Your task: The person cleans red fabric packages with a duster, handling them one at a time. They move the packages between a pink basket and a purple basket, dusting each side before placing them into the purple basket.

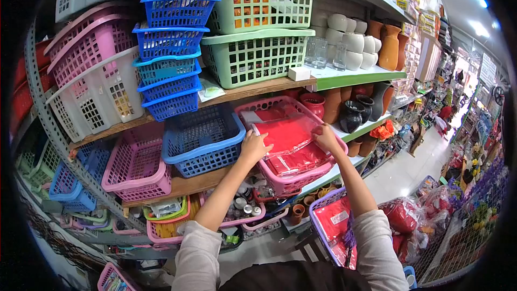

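Observation:
A flat red packet in clear plastic [288, 133] lies on top of other red packets [296, 161] in a pink basket [291, 184] on the shelf. My left hand [254, 147] holds the packet's left edge, thumb and fingers closed on it. At the opposite side, my right hand [327, 138] pinches the packet's right edge, close to the basket's rim. Below my right forearm, a purple basket [318, 225] holds more red packets [333, 221] in plastic with a white label.
A blue basket [202, 156] stands left of the pink one, beside another pink basket [137, 183]. Green baskets [258, 33] are stacked above. Vases [353, 116] and white pots [353, 43] fill shelves at right. Bagged red goods [401, 215] lie by the aisle.

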Motion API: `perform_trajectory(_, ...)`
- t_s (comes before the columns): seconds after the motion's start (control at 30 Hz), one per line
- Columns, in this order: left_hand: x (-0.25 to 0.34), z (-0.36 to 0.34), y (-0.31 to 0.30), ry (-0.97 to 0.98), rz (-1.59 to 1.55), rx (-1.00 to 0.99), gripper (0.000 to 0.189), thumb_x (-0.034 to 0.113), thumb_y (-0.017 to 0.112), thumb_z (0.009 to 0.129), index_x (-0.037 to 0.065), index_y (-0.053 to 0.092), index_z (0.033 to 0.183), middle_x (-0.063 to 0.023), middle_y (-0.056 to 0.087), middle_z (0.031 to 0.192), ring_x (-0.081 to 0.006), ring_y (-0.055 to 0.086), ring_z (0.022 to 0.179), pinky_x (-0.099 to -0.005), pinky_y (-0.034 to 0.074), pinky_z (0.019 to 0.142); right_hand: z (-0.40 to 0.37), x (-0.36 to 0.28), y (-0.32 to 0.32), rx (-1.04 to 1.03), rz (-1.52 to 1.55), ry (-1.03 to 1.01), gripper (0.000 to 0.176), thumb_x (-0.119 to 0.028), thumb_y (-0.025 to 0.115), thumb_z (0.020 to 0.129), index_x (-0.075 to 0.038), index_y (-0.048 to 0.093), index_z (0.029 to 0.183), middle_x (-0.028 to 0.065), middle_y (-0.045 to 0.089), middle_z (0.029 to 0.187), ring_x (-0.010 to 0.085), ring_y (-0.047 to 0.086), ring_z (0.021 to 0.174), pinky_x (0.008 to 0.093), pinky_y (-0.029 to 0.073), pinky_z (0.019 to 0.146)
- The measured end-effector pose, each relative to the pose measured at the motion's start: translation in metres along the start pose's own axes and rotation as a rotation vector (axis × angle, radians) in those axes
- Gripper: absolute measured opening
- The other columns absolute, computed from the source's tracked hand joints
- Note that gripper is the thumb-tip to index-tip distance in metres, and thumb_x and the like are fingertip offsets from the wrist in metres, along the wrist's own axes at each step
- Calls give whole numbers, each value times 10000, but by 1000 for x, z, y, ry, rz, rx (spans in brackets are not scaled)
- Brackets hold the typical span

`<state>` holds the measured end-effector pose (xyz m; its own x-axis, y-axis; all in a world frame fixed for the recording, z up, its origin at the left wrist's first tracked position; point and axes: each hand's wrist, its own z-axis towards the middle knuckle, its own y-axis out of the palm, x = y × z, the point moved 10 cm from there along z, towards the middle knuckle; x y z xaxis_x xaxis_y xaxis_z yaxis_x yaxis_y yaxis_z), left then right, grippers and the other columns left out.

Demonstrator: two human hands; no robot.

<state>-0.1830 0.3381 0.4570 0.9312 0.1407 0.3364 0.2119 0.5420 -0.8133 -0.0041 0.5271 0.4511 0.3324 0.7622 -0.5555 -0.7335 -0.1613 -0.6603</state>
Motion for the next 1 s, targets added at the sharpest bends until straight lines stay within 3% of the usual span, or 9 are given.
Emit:
perform_trajectory(0.2,27,-12,-44,-108,330,162,485,425,657,669,133,612,1054,-173,553,1011,-304,439,1061,-419,393,855,-20,-31,-5,123,-303,-111,159,-172,584,722,-35,656,758,209,582,911,329,473,1017,441,384,874)
perform_trajectory(0.27,32,-13,-53,-103,387,234,447,423,651,679,128,627,1014,-152,556,989,-290,438,1054,-418,398,831,-31,-57,-15,169,-382,-159,168,-183,579,723,-31,651,742,210,588,881,331,503,970,442,404,846)
perform_trajectory(0.33,54,-11,-48,193,229,279,326,382,614,731,95,644,881,-123,581,848,-272,511,868,-381,433,743,-40,-88,-29,219,-462,-207,180,-193,575,724,-28,645,726,211,593,851,334,532,923,443,424,818)
perform_trajectory(0.37,54,-12,-47,193,231,280,326,382,614,731,95,644,881,-123,581,848,-272,511,868,-381,433,743,-40,-93,-24,60,-437,-155,179,-195,574,718,-29,643,716,208,598,811,338,555,856,443,443,771)
perform_trajectory(0.47,80,-23,-10,383,-73,-178,258,310,563,789,65,643,794,-69,598,755,-248,578,760,-371,457,673,-41,-77,1,-176,-450,-127,179,-196,574,705,-32,643,708,203,604,743,344,584,738,444,468,691)
perform_trajectory(0.6,85,-26,-16,489,23,-46,247,306,550,800,88,665,802,-65,603,757,-247,568,745,-351,459,677,-38,-74,15,-233,-386,-179,193,-201,574,690,-19,639,684,200,607,709,343,591,686,439,472,678)
perform_trajectory(0.73,70,-14,-13,369,105,-84,262,330,569,782,99,671,849,-54,606,820,-242,557,815,-360,455,718,-20,-76,33,-278,-384,-267,219,-214,579,689,-10,638,741,187,618,786,340,590,755,424,471,711)
perform_trajectory(0.83,55,-7,-2,266,187,-161,318,381,590,754,123,664,925,-64,589,939,-247,529,924,-383,439,787,-6,-74,49,-261,-530,-303,286,-231,586,688,-17,619,874,166,599,968,332,558,909,409,457,775)
perform_trajectory(1.0,25,10,13,117,196,-202,484,476,578,734,99,618,1034,-127,540,1062,-283,480,1047,-400,406,860,11,-61,63,-303,-618,-285,449,-311,611,683,-18,547,1018,145,511,1100,351,467,1023,422,398,880)
